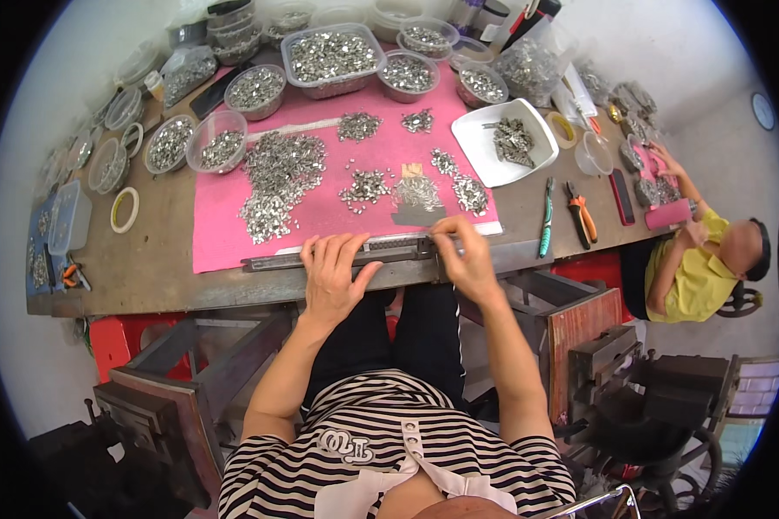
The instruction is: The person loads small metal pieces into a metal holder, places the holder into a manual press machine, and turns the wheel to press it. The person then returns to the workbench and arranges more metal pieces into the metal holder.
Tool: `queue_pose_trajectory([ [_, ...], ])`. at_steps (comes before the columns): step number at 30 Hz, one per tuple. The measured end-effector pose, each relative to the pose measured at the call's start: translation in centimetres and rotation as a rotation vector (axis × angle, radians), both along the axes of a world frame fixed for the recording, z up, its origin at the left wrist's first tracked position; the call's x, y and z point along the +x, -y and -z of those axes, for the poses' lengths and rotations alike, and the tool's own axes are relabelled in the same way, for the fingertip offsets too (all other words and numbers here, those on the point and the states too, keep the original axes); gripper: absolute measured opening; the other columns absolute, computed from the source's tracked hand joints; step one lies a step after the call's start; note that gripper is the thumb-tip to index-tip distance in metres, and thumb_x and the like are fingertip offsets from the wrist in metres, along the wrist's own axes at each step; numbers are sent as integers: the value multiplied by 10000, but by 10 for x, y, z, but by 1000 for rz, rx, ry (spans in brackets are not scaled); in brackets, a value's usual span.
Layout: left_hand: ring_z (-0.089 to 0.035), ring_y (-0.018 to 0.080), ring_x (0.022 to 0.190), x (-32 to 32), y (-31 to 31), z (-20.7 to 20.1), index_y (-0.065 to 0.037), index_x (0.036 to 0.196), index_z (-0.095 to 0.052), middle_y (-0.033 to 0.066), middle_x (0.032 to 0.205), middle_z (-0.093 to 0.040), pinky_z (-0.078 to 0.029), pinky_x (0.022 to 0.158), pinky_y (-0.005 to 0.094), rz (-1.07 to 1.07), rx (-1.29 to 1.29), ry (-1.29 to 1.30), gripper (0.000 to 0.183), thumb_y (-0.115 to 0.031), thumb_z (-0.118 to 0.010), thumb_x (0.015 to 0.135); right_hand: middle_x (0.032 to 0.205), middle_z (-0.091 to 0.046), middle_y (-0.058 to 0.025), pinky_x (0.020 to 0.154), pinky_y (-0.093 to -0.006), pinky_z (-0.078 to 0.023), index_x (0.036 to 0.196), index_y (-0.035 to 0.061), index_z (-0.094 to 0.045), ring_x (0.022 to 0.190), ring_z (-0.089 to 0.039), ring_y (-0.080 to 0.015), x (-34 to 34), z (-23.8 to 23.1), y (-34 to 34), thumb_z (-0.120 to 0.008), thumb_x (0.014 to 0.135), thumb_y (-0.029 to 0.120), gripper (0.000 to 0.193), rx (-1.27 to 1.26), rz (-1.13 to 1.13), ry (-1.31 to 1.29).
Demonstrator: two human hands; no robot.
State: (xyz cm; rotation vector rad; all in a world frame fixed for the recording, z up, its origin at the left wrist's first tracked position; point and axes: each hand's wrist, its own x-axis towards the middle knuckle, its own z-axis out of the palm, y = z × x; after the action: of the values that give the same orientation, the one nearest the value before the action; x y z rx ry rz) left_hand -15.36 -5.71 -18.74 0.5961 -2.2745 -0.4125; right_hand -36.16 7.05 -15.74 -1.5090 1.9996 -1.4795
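A long dark metal bar (pixel 273 262) with a slotted, track-like strip (pixel 389 245) lies along the table's front edge. My left hand (pixel 331 275) rests over its middle, fingers stretched out and thumb spread. At the bar's right end my right hand (pixel 467 264) is closed in a pinch; what is between its fingertips is too small to make out. Just beyond, a heap of thin silvery pieces (pixel 417 192) lies by a grey strip (pixel 417 215). Small metal parts (pixel 365 189) and a larger pile of them (pixel 284 169) spread over the pink mat (pixel 221 233).
Clear tubs of metal parts (pixel 333 54) line the back. A white tray (pixel 467 143) holds dark metal chain-like pieces (pixel 512 141). Tweezers (pixel 546 218) and orange-handled pliers (pixel 581 214) lie at right. A person in yellow (pixel 697 268) works at the table's right end.
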Motion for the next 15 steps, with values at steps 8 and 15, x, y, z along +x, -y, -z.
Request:
queue_pose_trajectory([
  [8,-585,259,1089,1,-1,-2,-75,1257,-628,73,1156,-638,-336,1063,491,3,8,2,519,-276,-816,817,972,-656,-97,851,-395,-422,957,37,-575,944,-603,-293,23,21,12,-671,845,-43,169,-64,44,-344],
  [15,-584,259,1090,-1,1,-1,-79,1256,-628,70,1153,-638,-336,1062,490,6,11,-3,516,-275,-816,818,1002,-688,-110,867,-394,-455,977,21,-637,953,-624,-305,11,15,9,-666,868,-36,126,-37,-24,-226],
])
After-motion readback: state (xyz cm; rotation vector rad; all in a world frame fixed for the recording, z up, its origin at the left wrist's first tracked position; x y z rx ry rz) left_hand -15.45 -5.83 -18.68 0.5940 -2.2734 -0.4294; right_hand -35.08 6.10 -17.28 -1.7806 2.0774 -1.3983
